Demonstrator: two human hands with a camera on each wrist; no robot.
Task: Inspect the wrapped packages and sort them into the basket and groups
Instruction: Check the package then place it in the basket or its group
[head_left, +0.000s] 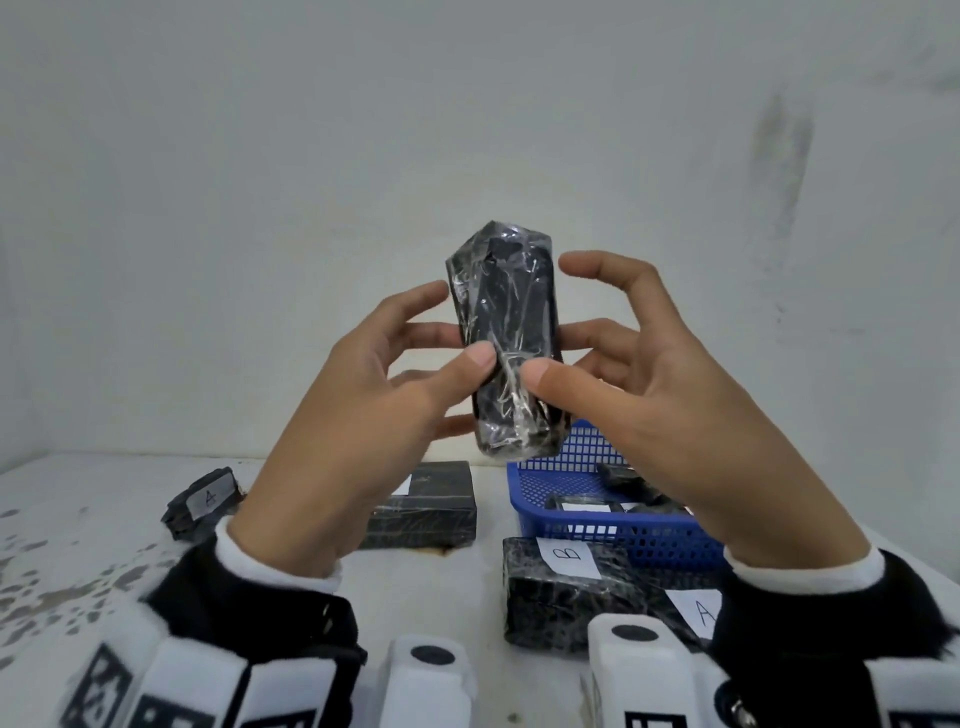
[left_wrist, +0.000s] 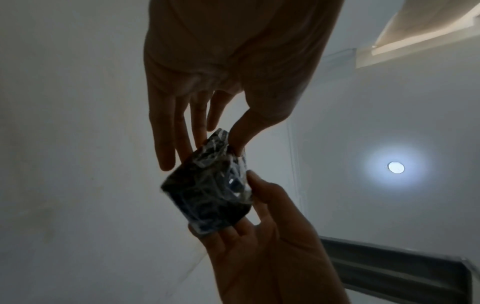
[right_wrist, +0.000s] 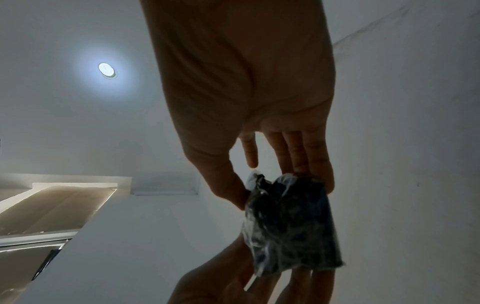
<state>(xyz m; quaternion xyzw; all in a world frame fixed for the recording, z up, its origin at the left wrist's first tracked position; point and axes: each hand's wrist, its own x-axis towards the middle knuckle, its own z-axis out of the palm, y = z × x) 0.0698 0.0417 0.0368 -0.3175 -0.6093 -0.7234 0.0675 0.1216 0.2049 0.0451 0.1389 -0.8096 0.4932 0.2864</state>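
Observation:
A black package wrapped in clear film (head_left: 506, 332) is held upright in the air above the table. My left hand (head_left: 441, 332) pinches its left side, thumb on the front and fingers behind. My right hand (head_left: 597, 338) pinches the right side the same way, with its index finger lifted free. No label shows on the face turned toward me. The left wrist view shows the package (left_wrist: 207, 191) between my left hand (left_wrist: 197, 135) and right hand (left_wrist: 259, 236). The right wrist view shows the package (right_wrist: 291, 226) under my right hand (right_wrist: 272, 174).
A blue basket (head_left: 623, 535) stands at the right with wrapped packages (head_left: 582, 504) inside. In front of it lie a package labelled B (head_left: 566, 587) and one labelled A (head_left: 696, 613). At the left lies another A package (head_left: 205, 501), and a larger black package (head_left: 431, 504) sits mid-table. A wall stands behind.

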